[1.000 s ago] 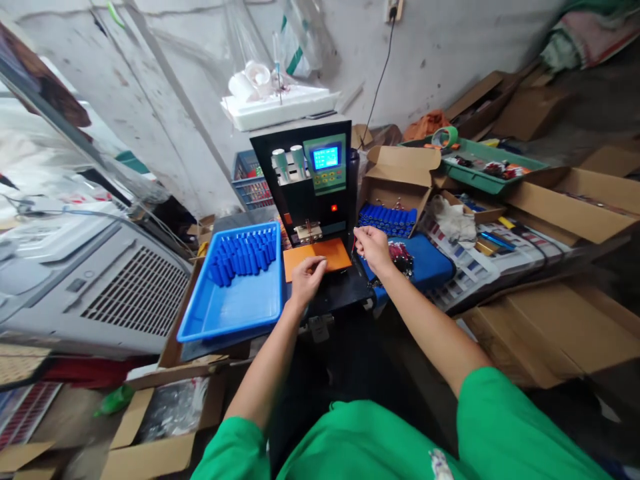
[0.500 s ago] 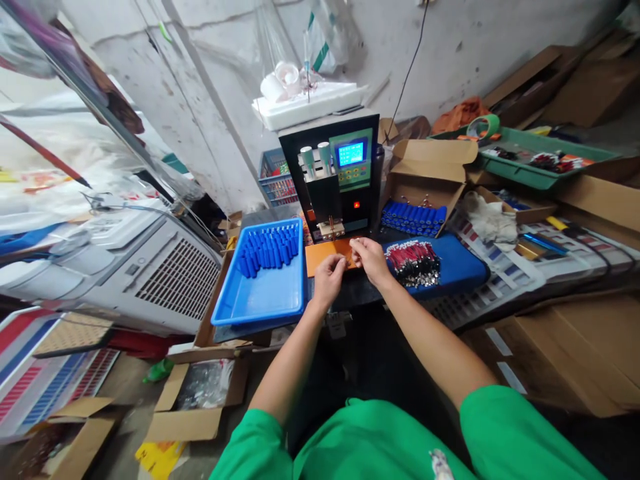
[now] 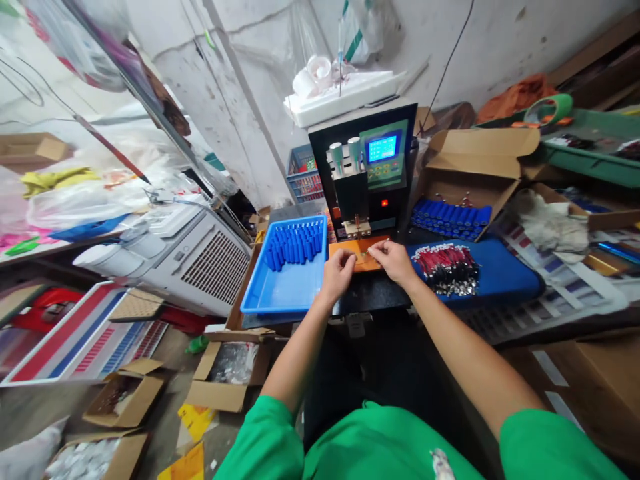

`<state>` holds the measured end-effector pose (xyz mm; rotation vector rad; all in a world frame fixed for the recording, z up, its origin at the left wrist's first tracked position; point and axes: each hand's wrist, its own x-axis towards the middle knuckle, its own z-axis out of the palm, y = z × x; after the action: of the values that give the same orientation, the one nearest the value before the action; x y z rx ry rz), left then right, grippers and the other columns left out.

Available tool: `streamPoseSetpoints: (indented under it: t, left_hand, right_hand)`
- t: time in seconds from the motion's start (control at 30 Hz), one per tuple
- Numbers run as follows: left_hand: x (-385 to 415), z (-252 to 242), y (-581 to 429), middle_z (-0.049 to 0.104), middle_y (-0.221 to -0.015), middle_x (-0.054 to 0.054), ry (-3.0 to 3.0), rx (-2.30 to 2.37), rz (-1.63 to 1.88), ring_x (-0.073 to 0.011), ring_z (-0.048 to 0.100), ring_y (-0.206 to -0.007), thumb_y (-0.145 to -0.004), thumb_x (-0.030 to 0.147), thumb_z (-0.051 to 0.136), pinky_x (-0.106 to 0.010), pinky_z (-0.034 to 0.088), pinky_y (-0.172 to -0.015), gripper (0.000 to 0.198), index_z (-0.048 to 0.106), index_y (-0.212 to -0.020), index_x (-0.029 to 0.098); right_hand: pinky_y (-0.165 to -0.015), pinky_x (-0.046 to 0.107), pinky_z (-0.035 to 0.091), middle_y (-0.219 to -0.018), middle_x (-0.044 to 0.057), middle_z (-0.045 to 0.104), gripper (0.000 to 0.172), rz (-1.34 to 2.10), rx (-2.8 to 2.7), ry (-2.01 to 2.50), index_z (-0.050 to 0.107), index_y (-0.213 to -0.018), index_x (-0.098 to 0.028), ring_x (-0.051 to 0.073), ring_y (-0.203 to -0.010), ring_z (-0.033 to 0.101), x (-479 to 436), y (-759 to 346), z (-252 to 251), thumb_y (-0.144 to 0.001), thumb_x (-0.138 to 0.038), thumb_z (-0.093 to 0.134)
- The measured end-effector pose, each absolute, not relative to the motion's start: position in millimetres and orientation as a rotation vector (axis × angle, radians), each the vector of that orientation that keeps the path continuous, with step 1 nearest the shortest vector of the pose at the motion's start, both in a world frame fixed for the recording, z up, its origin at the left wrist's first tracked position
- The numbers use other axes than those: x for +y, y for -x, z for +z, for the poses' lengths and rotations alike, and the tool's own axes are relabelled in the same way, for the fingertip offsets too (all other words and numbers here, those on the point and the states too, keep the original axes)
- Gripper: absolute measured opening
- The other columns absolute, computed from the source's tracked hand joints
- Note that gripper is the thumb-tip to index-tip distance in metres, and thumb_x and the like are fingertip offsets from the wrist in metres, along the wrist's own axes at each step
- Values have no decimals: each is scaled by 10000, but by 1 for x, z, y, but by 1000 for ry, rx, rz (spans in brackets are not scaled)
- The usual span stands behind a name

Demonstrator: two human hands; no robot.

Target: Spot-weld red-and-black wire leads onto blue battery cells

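Over an orange board [image 3: 334, 248], my left hand [image 3: 339, 275] has its thumb and forefinger pinched together. My right hand [image 3: 394, 261] is pinched too, a short way to the right. A small, thin piece seems to lie between the fingertips, too small to name. Just behind the hands stands a black spot-welder-like machine [image 3: 361, 193] with a lit blue screen [image 3: 383, 148]; its two metal tips [image 3: 357, 225] point down at the board. On a blue pad [image 3: 505, 272] beside my right hand lies a pile of red and black leads [image 3: 450, 263] with shiny metal ends.
Left of the board is a blue tray [image 3: 280, 303] holding blue cylindrical cells [image 3: 295, 247]. An open cardboard box [image 3: 480, 150] with more blue cylinders [image 3: 450, 217] stands right of the machine. A grey-white appliance [image 3: 200, 250] is at left, and cartons [image 3: 220, 393] sit on the floor.
The view has turned left, so the scene sits further right in the picture. My hands have moved slightly apart above the orange board, both still pinched.
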<state>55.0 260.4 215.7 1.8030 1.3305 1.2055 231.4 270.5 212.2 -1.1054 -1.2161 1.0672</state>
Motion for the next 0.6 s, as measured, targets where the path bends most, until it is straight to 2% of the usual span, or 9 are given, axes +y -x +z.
streamPoseSetpoints:
  t: [0.1, 0.23, 0.33, 0.4, 0.5, 0.6]
  left_hand:
    - [275, 228, -17, 703, -923, -66, -1938, 1780, 1021, -202, 660, -861, -921, 254, 539, -309, 488, -806, 173, 637, -1046, 185]
    - [298, 240, 22, 691, -1128, -134, -2033, 2266, 398, -292, 662, -1070, -888, 202, 562, -372, 495, -883, 491, 516, -1377, 216]
    - [312, 235, 28, 666, -1177, -190, -2075, 2320, 84, -322, 660, -1094, -892, 217, 559, -401, 496, -904, 591, 409, -1463, 185]
    - [317, 228, 24, 663, -1157, -222, -2085, 2330, 69, -333, 670, -1066, -908, 213, 526, -408, 493, -895, 543, 420, -1436, 138]
    - [321, 218, 19, 663, -1116, -261, -2073, 2334, 220, -353, 684, -1012, -901, 166, 501, -418, 485, -864, 428, 516, -1323, 91]
    - [322, 215, 24, 699, -1006, -212, -1977, 2292, 553, -348, 686, -981, -837, 169, 610, -420, 482, -851, 378, 602, -1213, 136]
  right_hand:
    - [-547, 287, 427, -635, 34, 602, 423, 1060, -1178, 1132, 632, -754, -156, 145, -562, 517, 281, -231, 205, -663, -560, 715]
    - [-556, 294, 425, -614, 36, 600, 446, 1073, -1180, 1150, 615, -717, -166, 159, -574, 530, 290, -225, 196, -651, -595, 714]
    - [-554, 295, 428, -637, 41, 617, 470, 1096, -1158, 1150, 618, -734, -167, 160, -575, 538, 292, -223, 193, -634, -613, 725]
    - [-548, 293, 431, -650, 41, 621, 479, 1122, -1135, 1143, 620, -746, -166, 156, -570, 538, 292, -223, 192, -625, -614, 740]
    - [-545, 287, 438, -656, 34, 617, 475, 1151, -1075, 1116, 613, -743, -167, 150, -570, 541, 292, -225, 192, -609, -594, 771]
    - [-538, 277, 440, -635, 20, 603, 445, 1186, -1021, 1089, 618, -731, -165, 142, -565, 538, 290, -228, 195, -602, -556, 788]
